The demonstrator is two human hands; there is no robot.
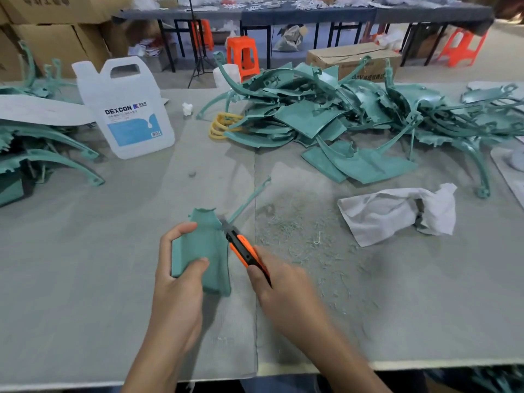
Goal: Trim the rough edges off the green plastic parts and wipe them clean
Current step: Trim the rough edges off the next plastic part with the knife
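Observation:
My left hand (178, 276) grips a flat green plastic part (211, 251) with a ragged top edge, held just above the table. My right hand (279, 282) holds an orange and black utility knife (246, 251), its blade tip against the part's upper right edge. A thin green strip (249, 199) sticks out from that spot toward the upper right. A crumpled white cloth (397, 214) lies on the table to the right. A large heap of green parts (340, 117) covers the far right of the table.
A white DEXCON jug (127, 109) stands at the far left-centre. More green parts (42, 154) lie stacked at the left edge. Green shavings (312, 242) litter the grey table (85, 265). Yellow rings (219, 127) sit by the heap. Orange stools and cardboard boxes stand behind.

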